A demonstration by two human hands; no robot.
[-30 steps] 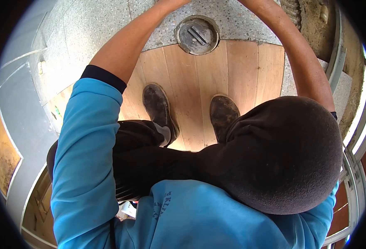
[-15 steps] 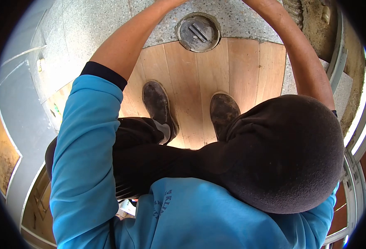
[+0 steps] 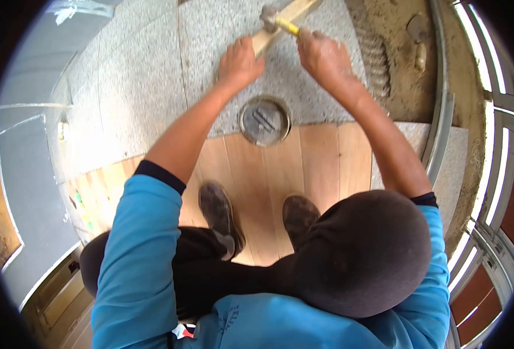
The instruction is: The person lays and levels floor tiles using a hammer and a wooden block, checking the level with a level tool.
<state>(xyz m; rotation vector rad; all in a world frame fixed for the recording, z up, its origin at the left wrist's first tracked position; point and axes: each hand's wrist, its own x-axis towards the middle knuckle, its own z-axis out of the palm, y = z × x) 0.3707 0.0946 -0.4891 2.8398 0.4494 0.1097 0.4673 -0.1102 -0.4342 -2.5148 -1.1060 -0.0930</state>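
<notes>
My left hand (image 3: pixel 242 61) is clenched on a wooden strip (image 3: pixel 263 42), my right hand (image 3: pixel 325 56) around a hammer (image 3: pixel 286 25), its head pointing leftward over it. The strip slants lengthwise, forward-right, across the speckled floor (image 3: pixel 140 75); at the floor's near edge, a round rim (image 3: pixel 242 121) encloses a grey disc (image 3: pixel 264 125).

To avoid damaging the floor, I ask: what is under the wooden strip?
Speckled tiles show on both sides of the wooden strip. What lies directly beneath cannot be seen: the strip and left hand cover it.
</notes>
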